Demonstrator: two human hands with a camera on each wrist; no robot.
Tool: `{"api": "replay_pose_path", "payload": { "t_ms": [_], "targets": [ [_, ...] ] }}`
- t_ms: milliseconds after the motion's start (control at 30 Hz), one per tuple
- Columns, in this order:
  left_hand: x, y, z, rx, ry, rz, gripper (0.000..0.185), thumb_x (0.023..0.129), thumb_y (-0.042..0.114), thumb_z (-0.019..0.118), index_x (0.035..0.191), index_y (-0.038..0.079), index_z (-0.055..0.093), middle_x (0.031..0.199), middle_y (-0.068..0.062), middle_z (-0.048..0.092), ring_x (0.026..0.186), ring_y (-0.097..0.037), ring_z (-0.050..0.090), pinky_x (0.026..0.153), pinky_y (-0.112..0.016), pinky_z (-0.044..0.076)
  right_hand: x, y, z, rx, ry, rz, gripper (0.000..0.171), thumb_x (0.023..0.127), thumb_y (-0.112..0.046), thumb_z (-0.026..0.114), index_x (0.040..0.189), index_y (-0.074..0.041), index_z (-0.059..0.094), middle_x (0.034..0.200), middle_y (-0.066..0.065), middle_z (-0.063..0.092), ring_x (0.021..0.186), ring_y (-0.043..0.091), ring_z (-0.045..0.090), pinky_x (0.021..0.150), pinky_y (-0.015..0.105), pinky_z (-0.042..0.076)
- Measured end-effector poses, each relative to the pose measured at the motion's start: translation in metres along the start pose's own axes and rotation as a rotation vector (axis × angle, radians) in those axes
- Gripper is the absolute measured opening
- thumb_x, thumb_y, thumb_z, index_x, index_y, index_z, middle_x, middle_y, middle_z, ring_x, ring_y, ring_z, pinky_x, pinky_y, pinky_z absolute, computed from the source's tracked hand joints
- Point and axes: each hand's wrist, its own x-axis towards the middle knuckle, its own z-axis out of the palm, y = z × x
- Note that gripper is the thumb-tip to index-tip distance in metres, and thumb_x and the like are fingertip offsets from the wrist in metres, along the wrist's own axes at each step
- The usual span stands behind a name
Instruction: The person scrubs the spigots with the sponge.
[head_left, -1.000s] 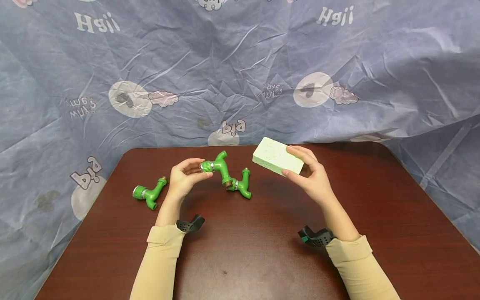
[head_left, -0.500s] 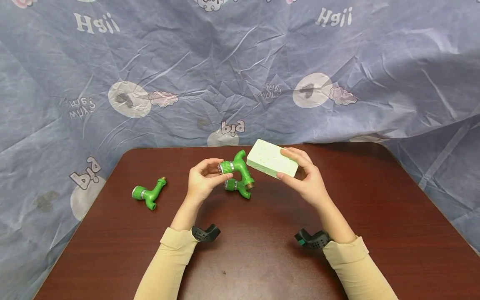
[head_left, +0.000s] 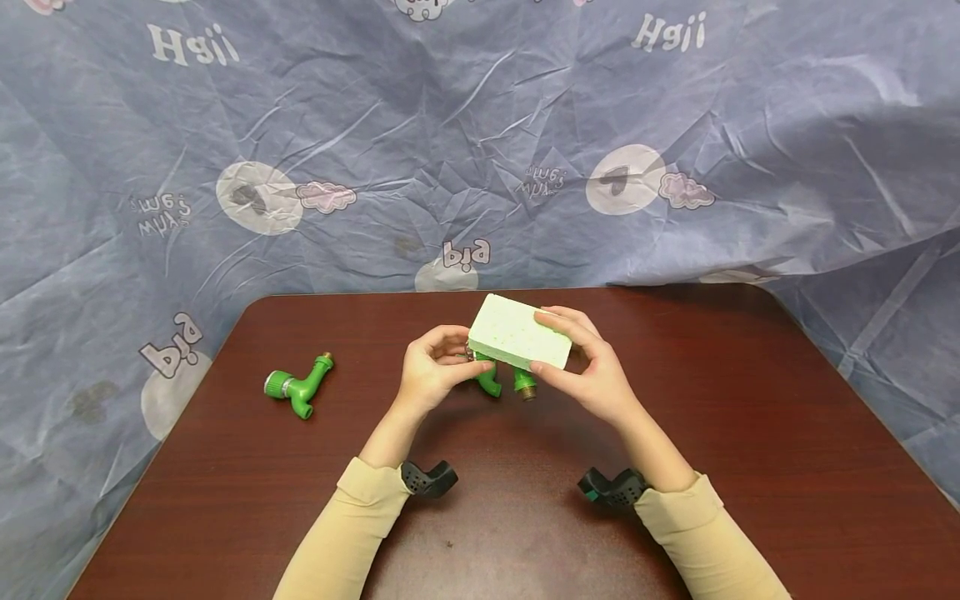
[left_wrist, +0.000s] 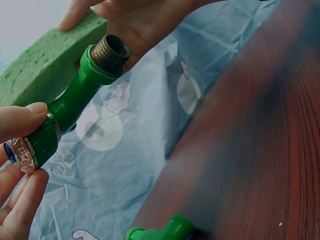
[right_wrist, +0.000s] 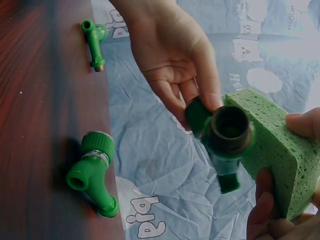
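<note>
Crumpled blue-grey cloth (head_left: 420, 125) with printed lettering hangs behind; dark reddish-brown tabletop (head_left: 510, 525) in front. Two green taps lie on it: outer tap (right_wrist: 95, 47) well to the left, inner tap (right_wrist: 97, 167) near the middle, largely hidden from the head camera.

Third one, the held tap (left_wrist: 75, 97), is up off the tabletop. Left hand (head_left: 429, 375) pinches it by the ribbed knob (left_wrist: 44, 142), thumb above, fingertips at the metallic trim; threaded inlet (left_wrist: 110, 54) sticks out free. Right hand (head_left: 600, 375) grips a pale green sponge (head_left: 513, 329), thumb and fingers on opposite sides. Sponge sits right beside the tap body; contact cannot be told for certain.

Looks like wiping the tap down. Knob grip leaves body and inlet exposed, a sensible choice, though the knob may turn under load: light pressure, strokes along the pipe rather than twisting. Sponge's broad face should suit the straight run, a corner the bend. Coarse thread could snag the sponge; best to follow the grooves. Cleaning the knob would call for a regrip.
</note>
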Motion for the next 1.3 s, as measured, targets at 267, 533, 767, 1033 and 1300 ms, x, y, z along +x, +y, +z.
{"api": "replay_pose_path", "payload": {
  "t_ms": [267, 533, 767, 1033, 1300],
  "targets": [
    [0.002, -0.005, -0.002, -0.032, 0.008, 0.011, 0.041, 0.061, -0.015, 0.079, 0.099, -0.013, 0.062, 0.088, -0.016, 0.067, 0.073, -0.014, 0.064, 0.07, -0.03, 0.054, 0.002, 0.004, -0.006, -0.022, 0.115, 0.036, 0.058, 0.072, 0.02, 0.068, 0.126, 0.01, 0.052, 0.134, 0.019, 0.041, 0.103, 0.015, 0.051, 0.073, 0.016, 0.046],
    [0.007, -0.024, -0.009, -0.069, 0.044, 0.019, 0.041, 0.062, -0.013, 0.08, 0.099, -0.009, 0.064, 0.088, -0.008, 0.069, 0.072, -0.015, 0.066, 0.067, -0.026, 0.055, 0.003, -0.003, -0.012, 0.074, 0.228, 0.072, 0.056, 0.074, 0.018, 0.067, 0.127, 0.008, 0.052, 0.131, 0.012, 0.043, 0.098, 0.018, 0.052, 0.072, 0.017, 0.049],
    [0.002, -0.001, -0.006, -0.07, 0.032, -0.008, 0.041, 0.063, -0.016, 0.077, 0.1, -0.014, 0.062, 0.087, -0.01, 0.068, 0.071, -0.014, 0.064, 0.065, -0.023, 0.053, 0.001, -0.001, -0.001, 0.043, 0.057, 0.026, 0.056, 0.074, 0.015, 0.069, 0.127, 0.005, 0.054, 0.133, 0.013, 0.043, 0.108, 0.022, 0.049, 0.077, 0.02, 0.046],
    [0.002, 0.002, -0.007, -0.093, 0.031, -0.003, 0.041, 0.063, -0.018, 0.075, 0.101, -0.016, 0.059, 0.087, -0.004, 0.068, 0.071, -0.012, 0.064, 0.067, -0.023, 0.053, 0.003, -0.001, -0.006, 0.025, 0.206, 0.086, 0.055, 0.077, 0.012, 0.069, 0.129, 0.003, 0.053, 0.132, 0.01, 0.044, 0.096, 0.017, 0.053, 0.072, 0.016, 0.048],
    [0.008, -0.021, -0.013, -0.098, 0.07, 0.021, 0.043, 0.062, -0.015, 0.079, 0.101, -0.011, 0.063, 0.086, 0.002, 0.069, 0.071, -0.013, 0.064, 0.065, -0.022, 0.053, 0.004, -0.005, -0.008, 0.151, 0.147, 0.048, 0.056, 0.075, 0.018, 0.066, 0.128, 0.008, 0.051, 0.132, 0.012, 0.043, 0.101, 0.021, 0.051, 0.074, 0.019, 0.05]
  ]
}}
